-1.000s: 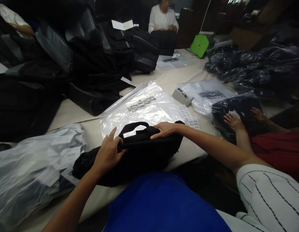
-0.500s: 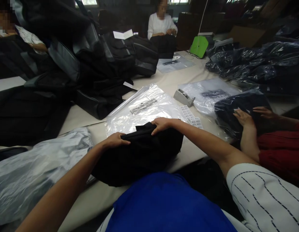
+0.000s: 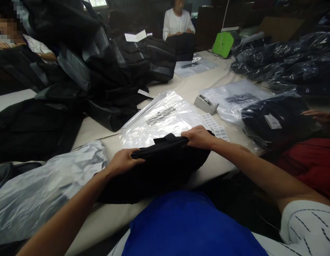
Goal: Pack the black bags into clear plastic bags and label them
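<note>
A black fabric bag (image 3: 159, 174) rests at the table's near edge, against the blue cloth on my lap. My left hand (image 3: 124, 161) grips the left end of its upper edge, thumb on the near side. Farther along the same edge, my right hand (image 3: 198, 137) pinches the fabric at the right. Both hands' far-side fingers are partly hidden by the bag. Just beyond it lie clear plastic bags (image 3: 165, 113) in a flat stack, and a sheet of barcode stickers (image 3: 215, 126) is to the right.
A grey tape dispenser (image 3: 206, 104) stands behind the stickers. Black backpacks (image 3: 101, 67) pile up at the left, near a plastic-wrapped item (image 3: 53, 188). On the right, a co-worker's hand (image 3: 318, 115) is beside a wrapped dark bag (image 3: 277, 117). Another person (image 3: 178, 23) sits at the far side.
My right hand has shifted right along the bag's upper edge, and that edge is now more stretched between my hands. The co-worker at right has drawn one hand off the wrapped bag, showing its white label.
</note>
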The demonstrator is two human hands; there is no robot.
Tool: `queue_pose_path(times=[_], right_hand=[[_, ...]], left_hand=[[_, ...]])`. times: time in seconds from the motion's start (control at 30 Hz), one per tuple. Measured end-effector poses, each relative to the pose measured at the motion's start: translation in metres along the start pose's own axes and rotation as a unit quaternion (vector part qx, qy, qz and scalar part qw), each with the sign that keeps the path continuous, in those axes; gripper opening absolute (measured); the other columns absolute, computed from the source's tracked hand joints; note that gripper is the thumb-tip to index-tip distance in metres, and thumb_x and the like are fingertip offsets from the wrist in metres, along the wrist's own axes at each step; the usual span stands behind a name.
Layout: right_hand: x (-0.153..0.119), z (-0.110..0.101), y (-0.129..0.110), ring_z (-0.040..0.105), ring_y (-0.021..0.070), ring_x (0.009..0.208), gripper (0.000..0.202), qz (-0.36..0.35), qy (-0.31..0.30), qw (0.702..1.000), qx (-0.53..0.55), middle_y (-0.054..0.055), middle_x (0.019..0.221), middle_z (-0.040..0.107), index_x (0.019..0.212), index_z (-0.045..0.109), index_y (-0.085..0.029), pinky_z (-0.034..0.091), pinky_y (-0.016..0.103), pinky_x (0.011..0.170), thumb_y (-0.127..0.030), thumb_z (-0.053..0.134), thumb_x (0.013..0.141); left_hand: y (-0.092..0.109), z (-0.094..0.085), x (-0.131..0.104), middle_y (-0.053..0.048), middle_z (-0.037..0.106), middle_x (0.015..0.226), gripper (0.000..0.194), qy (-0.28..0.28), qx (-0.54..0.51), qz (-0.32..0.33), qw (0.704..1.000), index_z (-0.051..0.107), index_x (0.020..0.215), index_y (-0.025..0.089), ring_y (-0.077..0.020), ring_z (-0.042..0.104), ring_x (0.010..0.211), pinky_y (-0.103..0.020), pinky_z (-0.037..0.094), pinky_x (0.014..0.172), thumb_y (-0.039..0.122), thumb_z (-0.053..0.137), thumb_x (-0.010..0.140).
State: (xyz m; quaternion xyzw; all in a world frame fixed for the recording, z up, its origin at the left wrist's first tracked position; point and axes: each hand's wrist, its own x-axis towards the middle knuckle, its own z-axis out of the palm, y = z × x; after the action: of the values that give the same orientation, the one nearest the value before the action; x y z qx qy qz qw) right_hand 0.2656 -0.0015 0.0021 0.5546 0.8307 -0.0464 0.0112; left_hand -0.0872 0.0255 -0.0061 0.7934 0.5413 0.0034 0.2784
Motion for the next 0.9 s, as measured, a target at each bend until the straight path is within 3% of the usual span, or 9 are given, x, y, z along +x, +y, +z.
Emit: queue_pose_path(times=[0.1, 0.17, 0.33, 0.4, 0.47, 0.6, 0.73, 0.83, 0.9], right_hand=[[-0.032, -0.011, -0.002, 0.063, 0.0241, 0.083, 0.037, -0.010, 0.056, 0.998, 0.024, 0.007, 0.083, 0.070, 0.094, 0.070, -0.021, 0.036, 0.031, 0.072, -0.055, 0.060, 0.084], [-0.046, -0.008, -0.002, 0.063, 0.0246, 0.086, 0.036, -0.031, 0.089, 0.995, 0.044, 0.008, 0.089, 0.070, 0.102, 0.069, -0.019, 0.040, 0.033, 0.076, -0.050, 0.061, 0.084], [-0.060, 0.020, -0.016, 0.051, 0.0273, 0.124, 0.052, -0.190, 0.219, 0.955, 0.053, 0.012, 0.135, 0.057, 0.140, 0.047, -0.021, 0.042, 0.045, 0.101, -0.020, 0.053, 0.088], [-0.059, 0.028, -0.030, 0.052, 0.0242, 0.124, 0.054, -0.244, 0.247, 0.936, 0.064, 0.011, 0.134, 0.058, 0.143, 0.043, -0.023, 0.043, 0.046, 0.103, -0.010, 0.045, 0.090], [-0.055, 0.032, -0.046, 0.056, 0.0229, 0.117, 0.051, -0.255, 0.253, 0.930, 0.084, 0.012, 0.125, 0.062, 0.143, 0.043, -0.020, 0.047, 0.044, 0.100, -0.010, 0.043, 0.093], [-0.037, 0.036, -0.066, 0.061, 0.0218, 0.093, 0.033, -0.250, 0.211, 0.941, 0.082, 0.013, 0.101, 0.067, 0.126, 0.057, -0.011, 0.052, 0.035, 0.081, -0.022, 0.051, 0.095], [-0.017, 0.041, -0.056, 0.061, 0.0158, 0.078, 0.021, -0.270, 0.066, 0.947, 0.159, 0.004, 0.082, 0.067, 0.095, 0.068, -0.018, 0.048, 0.025, 0.069, -0.032, 0.053, 0.096], [0.000, 0.044, -0.042, 0.063, 0.0131, 0.076, 0.025, -0.234, -0.061, 0.923, 0.300, 0.001, 0.084, 0.069, 0.094, 0.069, -0.017, 0.046, 0.021, 0.067, -0.037, 0.053, 0.095], [0.013, 0.043, -0.038, 0.063, 0.0132, 0.072, 0.028, -0.195, -0.087, 0.923, 0.319, 0.001, 0.081, 0.069, 0.092, 0.070, -0.015, 0.046, 0.022, 0.066, -0.038, 0.053, 0.095]], left_hand=[[0.024, -0.004, -0.034, 0.001, 0.074, 0.087, 0.044, 0.041, 0.051, 0.028, 0.997, 0.068, 0.106, 0.029, -0.0253, 0.068, 0.081, -0.030, 0.044, 0.068, 0.061, 0.061, 0.077], [0.035, 0.001, -0.044, 0.002, 0.074, 0.086, 0.039, 0.048, 0.057, 0.024, 0.997, 0.066, 0.106, 0.030, -0.0241, 0.068, 0.079, -0.029, 0.042, 0.065, 0.057, 0.062, 0.079], [0.043, 0.020, -0.029, 0.001, 0.072, 0.083, 0.028, 0.041, 0.074, 0.019, 0.996, 0.065, 0.100, 0.030, -0.0241, 0.068, 0.080, -0.028, 0.038, 0.063, 0.049, 0.064, 0.079], [0.042, 0.021, -0.023, 0.001, 0.072, 0.081, 0.028, 0.046, 0.082, 0.024, 0.995, 0.065, 0.099, 0.029, -0.0241, 0.067, 0.078, -0.028, 0.036, 0.063, 0.049, 0.064, 0.079], [0.040, 0.020, -0.022, 0.001, 0.072, 0.081, 0.026, 0.042, 0.081, 0.032, 0.995, 0.064, 0.098, 0.029, -0.0239, 0.067, 0.077, -0.028, 0.035, 0.062, 0.047, 0.064, 0.079], [0.040, 0.019, -0.027, 0.000, 0.072, 0.085, 0.024, 0.028, 0.071, 0.028, 0.997, 0.060, 0.096, 0.028, -0.0242, 0.067, 0.079, -0.029, 0.034, 0.062, 0.046, 0.063, 0.079], [0.038, 0.023, -0.028, 0.002, 0.071, 0.088, 0.037, -0.001, 0.043, 0.024, 0.999, 0.056, 0.097, 0.028, -0.0252, 0.066, 0.084, -0.028, 0.035, 0.063, 0.048, 0.072, 0.069], [0.035, 0.027, -0.023, 0.003, 0.070, 0.089, 0.035, -0.004, 0.023, 0.042, 0.999, 0.057, 0.096, 0.029, -0.0243, 0.066, 0.084, -0.028, 0.037, 0.065, 0.048, 0.072, 0.070], [0.029, 0.028, -0.018, 0.002, 0.070, 0.085, 0.027, 0.010, 0.020, 0.033, 0.999, 0.059, 0.095, 0.029, -0.0238, 0.066, 0.082, -0.029, 0.037, 0.065, 0.047, 0.066, 0.076]])
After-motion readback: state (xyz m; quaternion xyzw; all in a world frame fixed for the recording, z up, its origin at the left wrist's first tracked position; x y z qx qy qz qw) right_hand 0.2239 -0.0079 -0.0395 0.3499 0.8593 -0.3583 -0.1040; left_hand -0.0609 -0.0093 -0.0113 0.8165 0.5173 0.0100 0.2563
